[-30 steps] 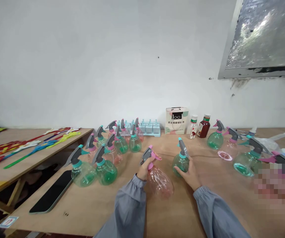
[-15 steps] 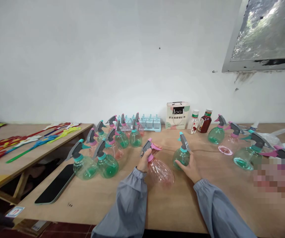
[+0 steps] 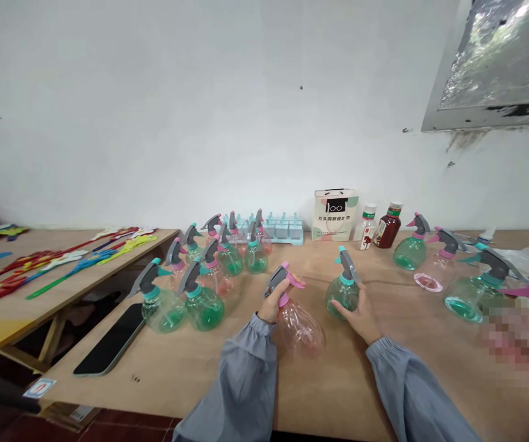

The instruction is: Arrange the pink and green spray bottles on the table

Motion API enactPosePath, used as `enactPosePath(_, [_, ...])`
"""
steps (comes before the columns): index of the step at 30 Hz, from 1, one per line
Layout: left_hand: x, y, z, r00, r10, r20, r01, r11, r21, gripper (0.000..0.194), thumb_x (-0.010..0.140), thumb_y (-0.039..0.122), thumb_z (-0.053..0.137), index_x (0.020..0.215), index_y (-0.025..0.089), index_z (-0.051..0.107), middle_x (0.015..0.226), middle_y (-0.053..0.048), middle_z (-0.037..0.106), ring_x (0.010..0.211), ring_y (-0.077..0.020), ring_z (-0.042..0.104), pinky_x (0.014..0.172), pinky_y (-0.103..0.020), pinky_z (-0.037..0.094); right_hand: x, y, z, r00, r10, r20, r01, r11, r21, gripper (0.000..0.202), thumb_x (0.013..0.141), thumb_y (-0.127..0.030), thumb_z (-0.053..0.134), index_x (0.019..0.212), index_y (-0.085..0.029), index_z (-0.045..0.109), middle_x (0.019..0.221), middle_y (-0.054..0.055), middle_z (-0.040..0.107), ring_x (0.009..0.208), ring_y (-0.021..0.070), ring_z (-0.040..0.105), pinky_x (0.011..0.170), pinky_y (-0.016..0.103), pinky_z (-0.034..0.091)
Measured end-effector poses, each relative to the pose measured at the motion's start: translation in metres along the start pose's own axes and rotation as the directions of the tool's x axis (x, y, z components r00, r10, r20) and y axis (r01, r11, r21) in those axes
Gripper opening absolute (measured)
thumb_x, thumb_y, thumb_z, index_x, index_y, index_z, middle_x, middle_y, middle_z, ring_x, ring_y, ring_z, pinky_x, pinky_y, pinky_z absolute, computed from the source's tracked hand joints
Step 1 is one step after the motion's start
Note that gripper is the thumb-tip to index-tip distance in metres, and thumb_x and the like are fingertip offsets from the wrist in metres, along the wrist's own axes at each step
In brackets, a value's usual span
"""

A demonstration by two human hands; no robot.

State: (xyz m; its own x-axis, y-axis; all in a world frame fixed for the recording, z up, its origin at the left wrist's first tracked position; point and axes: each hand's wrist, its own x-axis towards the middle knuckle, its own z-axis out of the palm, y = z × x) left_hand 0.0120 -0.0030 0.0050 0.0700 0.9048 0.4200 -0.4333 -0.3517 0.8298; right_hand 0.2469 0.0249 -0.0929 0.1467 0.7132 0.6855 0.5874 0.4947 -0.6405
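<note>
Over the brown tabletop (image 3: 329, 393), your left hand (image 3: 274, 302) grips the neck of a tilted, glossy pink spray bottle (image 3: 303, 331), your right hand (image 3: 360, 314) clasps a rounded green bottle (image 3: 338, 293) beside it, and beyond stands a bag (image 3: 335, 218) lettered "眼镜".

Translucent pink on this spray bottle (image 3: 301, 330), topped in grey with bright pink accents, and clear green on the second spray bottle (image 3: 336, 288), grey and teal above! Grey-blue sleeves (image 3: 247, 374) over a brown table (image 3: 326, 396). The paper bag (image 3: 335, 227) flashes cream with a black block, white glasses motif, pink and green patches; pale blue tray (image 3: 287, 232), dark red-brown drink bottle (image 3: 387, 231), green band and white cap.
</note>
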Motion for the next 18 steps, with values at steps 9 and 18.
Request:
enactPosePath(9, [0.009, 0.041, -0.040, 0.970, 0.210, -0.122, -0.110, 0.829, 0.548, 0.031, 0.076, 0.046, 0.069, 0.089, 0.018, 0.073, 0.090, -0.007, 0.073, 0.097, -0.0256, 0.066, 0.098, -0.040, 0.046, 0.000, 0.003, 0.001, 1.000, 0.012, 0.005, -0.012, 1.000, 0.006, 0.082, 0.073, -0.065, 0.068, 0.134, -0.016, 0.042, 0.124, 0.017, 0.058, 0.114, 0.0328, 0.058, 0.097, 0.053, 0.048])
enactPosePath(18, [0.024, 0.018, -0.081, 0.789, 0.515, -0.334, -0.030, 0.575, 0.817, 0.036, 0.073, 0.044, 0.070, 0.098, 0.019, 0.068, 0.080, -0.003, 0.068, 0.085, -0.0221, 0.063, 0.080, -0.032, 0.046, 0.001, -0.001, -0.001, 1.000, 0.026, 0.013, -0.026, 1.000, 0.018, 0.084, 0.072, -0.068, 0.067, 0.133, -0.016, 0.041, 0.124, 0.017, 0.057, 0.115, 0.0328, 0.058, 0.098, 0.053, 0.047])
